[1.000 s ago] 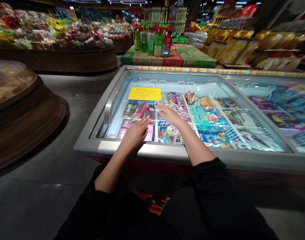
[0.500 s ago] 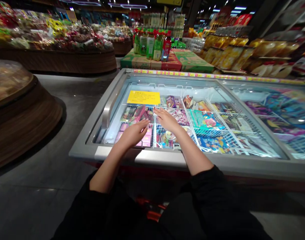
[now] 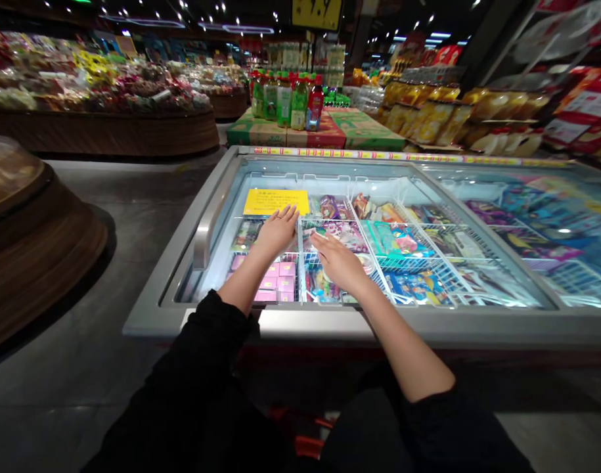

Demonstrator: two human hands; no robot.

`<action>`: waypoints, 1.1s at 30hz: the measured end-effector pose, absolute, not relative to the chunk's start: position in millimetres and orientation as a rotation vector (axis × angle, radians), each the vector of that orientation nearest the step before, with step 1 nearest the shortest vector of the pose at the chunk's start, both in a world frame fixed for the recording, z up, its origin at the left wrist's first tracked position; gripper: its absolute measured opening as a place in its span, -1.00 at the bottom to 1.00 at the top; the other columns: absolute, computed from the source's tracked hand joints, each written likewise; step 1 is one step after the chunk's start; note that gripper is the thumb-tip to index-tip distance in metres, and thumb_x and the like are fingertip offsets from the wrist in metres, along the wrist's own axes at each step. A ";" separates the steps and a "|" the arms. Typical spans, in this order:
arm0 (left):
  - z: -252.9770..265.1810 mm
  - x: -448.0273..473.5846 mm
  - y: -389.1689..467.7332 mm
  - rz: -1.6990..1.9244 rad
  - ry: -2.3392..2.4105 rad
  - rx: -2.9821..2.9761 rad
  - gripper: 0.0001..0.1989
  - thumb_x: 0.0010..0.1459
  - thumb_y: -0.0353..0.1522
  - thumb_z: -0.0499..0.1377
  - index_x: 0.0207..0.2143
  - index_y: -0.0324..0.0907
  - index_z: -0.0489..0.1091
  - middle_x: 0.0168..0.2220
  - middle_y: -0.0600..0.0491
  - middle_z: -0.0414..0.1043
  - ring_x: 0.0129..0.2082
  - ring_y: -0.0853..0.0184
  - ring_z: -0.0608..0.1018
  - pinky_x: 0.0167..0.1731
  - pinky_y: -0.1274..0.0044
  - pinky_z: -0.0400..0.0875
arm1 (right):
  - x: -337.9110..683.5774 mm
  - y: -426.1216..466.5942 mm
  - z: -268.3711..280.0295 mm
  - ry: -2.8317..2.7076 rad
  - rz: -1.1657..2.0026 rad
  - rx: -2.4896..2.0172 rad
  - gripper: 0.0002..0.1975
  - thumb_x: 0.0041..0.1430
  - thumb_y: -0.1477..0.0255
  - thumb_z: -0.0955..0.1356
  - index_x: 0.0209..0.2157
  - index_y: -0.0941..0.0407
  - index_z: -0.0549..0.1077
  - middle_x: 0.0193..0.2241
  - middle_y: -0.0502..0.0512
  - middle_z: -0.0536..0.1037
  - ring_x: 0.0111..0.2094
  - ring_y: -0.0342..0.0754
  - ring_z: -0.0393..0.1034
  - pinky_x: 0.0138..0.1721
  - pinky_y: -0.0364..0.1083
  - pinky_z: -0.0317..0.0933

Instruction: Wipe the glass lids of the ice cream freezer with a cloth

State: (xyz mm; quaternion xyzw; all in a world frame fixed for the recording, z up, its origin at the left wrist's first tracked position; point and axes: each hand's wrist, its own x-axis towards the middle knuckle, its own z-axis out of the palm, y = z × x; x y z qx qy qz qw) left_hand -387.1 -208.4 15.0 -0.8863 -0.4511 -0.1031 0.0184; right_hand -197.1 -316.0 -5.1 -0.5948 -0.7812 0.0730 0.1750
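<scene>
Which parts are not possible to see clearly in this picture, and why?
Head view:
Writing on the yellow sign: too small, blurred.
Area behind the left hand: covered by it.
Any contact under the right hand: hidden by it.
Hanging sign: top cut off by picture edge.

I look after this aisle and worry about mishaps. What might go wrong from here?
The left hand, overlapping the yellow notice in this view, might scuff it. The right hand is also over the glass lid; firm pressure could smudge or strain the glass. A hard knock might topple the bottles standing on cartons beyond the freezer.
</scene>
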 end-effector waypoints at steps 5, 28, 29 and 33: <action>8.8 -388.4 -201.4 -0.277 -1.480 -2.813 -0.41 0.54 -0.32 -0.14 0.52 -0.31 0.09 0.55 -0.06 0.05 0.55 0.25 0.15 0.53 0.32 -0.01 | -187.6 -254.5 -2.6 -2.193 0.293 -1.623 -0.42 0.44 0.45 0.20 0.43 0.02 0.36 0.47 0.01 0.28 0.54 0.11 0.00 0.54 0.21 -0.07; 13.5 -378.8 -211.3 -0.345 -1.545 -2.774 -0.43 0.53 -0.36 -0.13 0.49 -0.30 0.17 0.52 -0.10 0.12 0.52 0.25 0.22 0.51 0.37 0.07 | -161.7 -232.5 -4.0 -2.131 0.273 -1.724 -0.44 0.50 0.34 0.17 0.42 0.07 0.38 0.47 0.10 0.29 0.54 0.12 0.01 0.55 0.25 -0.12; 13.1 -378.0 -211.6 -0.354 -1.548 -2.775 -0.43 0.53 -0.36 -0.13 0.49 -0.31 0.17 0.52 -0.11 0.12 0.52 0.24 0.23 0.51 0.37 0.08 | -163.3 -242.2 -6.1 -2.137 0.258 -1.713 -0.44 0.50 0.34 0.16 0.43 0.05 0.36 0.47 0.08 0.28 0.54 0.11 0.00 0.55 0.25 -0.12; 10.3 -377.2 -210.7 -0.374 -1.550 -2.780 -0.42 0.52 -0.37 -0.13 0.49 -0.38 0.16 0.52 -0.16 0.11 0.52 0.21 0.22 0.51 0.37 0.08 | -176.9 -243.6 -11.5 -2.180 0.290 -1.627 -0.44 0.49 0.35 0.16 0.43 -0.04 0.37 0.47 -0.04 0.29 0.55 0.07 -0.02 0.54 0.25 -0.10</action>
